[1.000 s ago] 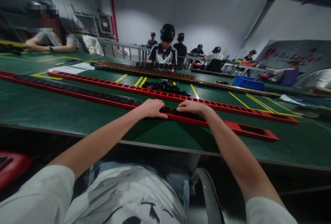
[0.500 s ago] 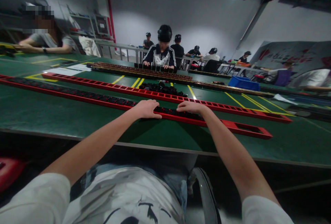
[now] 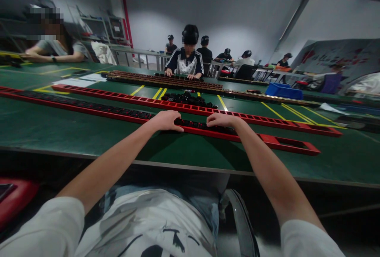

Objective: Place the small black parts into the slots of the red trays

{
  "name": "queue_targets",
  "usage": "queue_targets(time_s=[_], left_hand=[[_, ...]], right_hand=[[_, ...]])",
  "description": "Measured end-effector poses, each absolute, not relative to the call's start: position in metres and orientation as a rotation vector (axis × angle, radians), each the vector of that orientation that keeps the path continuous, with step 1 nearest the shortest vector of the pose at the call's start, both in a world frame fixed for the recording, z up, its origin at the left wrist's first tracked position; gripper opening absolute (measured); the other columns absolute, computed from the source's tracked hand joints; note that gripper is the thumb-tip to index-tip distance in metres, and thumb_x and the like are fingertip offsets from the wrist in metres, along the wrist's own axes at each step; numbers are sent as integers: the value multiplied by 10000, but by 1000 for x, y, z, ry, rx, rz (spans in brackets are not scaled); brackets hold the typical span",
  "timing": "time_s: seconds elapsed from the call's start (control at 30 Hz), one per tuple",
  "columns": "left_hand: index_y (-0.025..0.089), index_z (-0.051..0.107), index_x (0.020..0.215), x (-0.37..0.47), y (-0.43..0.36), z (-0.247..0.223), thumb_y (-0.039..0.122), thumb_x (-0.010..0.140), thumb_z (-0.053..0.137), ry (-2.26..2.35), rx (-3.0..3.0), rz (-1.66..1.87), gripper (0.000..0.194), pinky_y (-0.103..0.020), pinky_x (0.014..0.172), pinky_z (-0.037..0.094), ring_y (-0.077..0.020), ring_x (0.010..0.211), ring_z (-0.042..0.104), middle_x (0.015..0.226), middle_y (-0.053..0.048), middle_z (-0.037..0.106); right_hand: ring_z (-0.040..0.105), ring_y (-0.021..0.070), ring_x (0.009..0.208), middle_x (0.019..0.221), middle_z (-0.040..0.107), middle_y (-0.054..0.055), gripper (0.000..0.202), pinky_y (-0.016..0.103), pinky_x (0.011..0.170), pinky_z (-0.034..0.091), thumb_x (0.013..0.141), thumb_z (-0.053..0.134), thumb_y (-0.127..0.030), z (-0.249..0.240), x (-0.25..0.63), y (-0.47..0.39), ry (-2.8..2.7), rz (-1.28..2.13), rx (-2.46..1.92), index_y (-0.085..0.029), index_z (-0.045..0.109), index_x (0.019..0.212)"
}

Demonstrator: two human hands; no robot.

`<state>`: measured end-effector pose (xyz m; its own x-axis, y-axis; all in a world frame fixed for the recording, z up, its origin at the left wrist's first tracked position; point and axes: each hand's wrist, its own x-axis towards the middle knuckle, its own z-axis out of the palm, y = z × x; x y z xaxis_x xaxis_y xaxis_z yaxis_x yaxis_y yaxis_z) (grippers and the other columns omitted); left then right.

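Note:
A long red slotted frame (image 3: 204,131) with a row of small black square pieces (image 3: 133,113) set in it lies across the green table in front of me. My left hand (image 3: 166,121) is closed over the frame, its thumb along the near edge and its fingers over the far side. To the right, my right hand (image 3: 220,119) has its fingers bent down and together on the black pieces in the same frame. Whatever its fingertips pinch there is hidden.
A second red frame (image 3: 243,121) lies just beyond, with a pile of black parts (image 3: 188,99) behind it. Farther back are long brownish strips (image 3: 166,81) and a blue bin (image 3: 283,91). A co-worker (image 3: 185,61) sits opposite; another person is at far left.
My hands have moved slightly apart along the frame. The view has shifted a little. The co-worker opposite has lowered the dark upright pieces they were handling.

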<state>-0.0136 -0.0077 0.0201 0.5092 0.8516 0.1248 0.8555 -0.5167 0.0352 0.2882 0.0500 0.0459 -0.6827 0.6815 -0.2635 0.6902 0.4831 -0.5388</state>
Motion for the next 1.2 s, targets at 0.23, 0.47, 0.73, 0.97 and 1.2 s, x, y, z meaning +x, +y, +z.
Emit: queue_targets(time_s=[0.23, 0.47, 0.73, 0.97, 1.2], left_hand=[[204, 666, 1086, 17, -11, 11, 738, 809, 589, -1460, -2655, -305, 607, -333, 831, 475, -274, 1061, 633, 1117, -89, 684], [201, 659, 1158, 17, -11, 6, 740, 822, 568, -1464, -2650, -345, 641, -352, 884, 475, -282, 1086, 627, 1165, -99, 678], [205, 640, 1189, 6, -14, 10, 709, 857, 540, -1507, -2691, -332, 613, -332, 863, 485, -269, 1131, 610, 1212, -88, 662], [215, 633, 1190, 4, -14, 11, 699, 856, 550, -1548, -2718, -337, 594, -313, 859, 478, -265, 1145, 602, 1224, -81, 663], [200, 644, 1176, 4, -11, 10, 687, 861, 548, -1515, -2741, -339, 588, -323, 871, 478, -262, 1119, 617, 1200, -85, 671]], right_hand=[[502, 169, 717, 768, 597, 26, 411, 312, 685, 362, 787, 626, -580, 47, 291, 51, 2682, -1006, 1272, -172, 673, 767], [526, 184, 780, 806, 616, 27, 424, 315, 747, 378, 786, 636, -590, 47, 290, 51, 2701, -977, 1228, -169, 686, 786], [518, 170, 759, 806, 603, 27, 403, 308, 715, 374, 807, 634, -564, 45, 291, 52, 2690, -980, 1250, -164, 682, 801], [477, 147, 679, 740, 569, 11, 381, 295, 642, 340, 790, 649, -552, 41, 291, 55, 2681, -961, 1255, -172, 666, 767], [499, 150, 710, 782, 570, 10, 365, 293, 657, 352, 797, 643, -530, 41, 291, 54, 2704, -959, 1241, -166, 660, 773]])
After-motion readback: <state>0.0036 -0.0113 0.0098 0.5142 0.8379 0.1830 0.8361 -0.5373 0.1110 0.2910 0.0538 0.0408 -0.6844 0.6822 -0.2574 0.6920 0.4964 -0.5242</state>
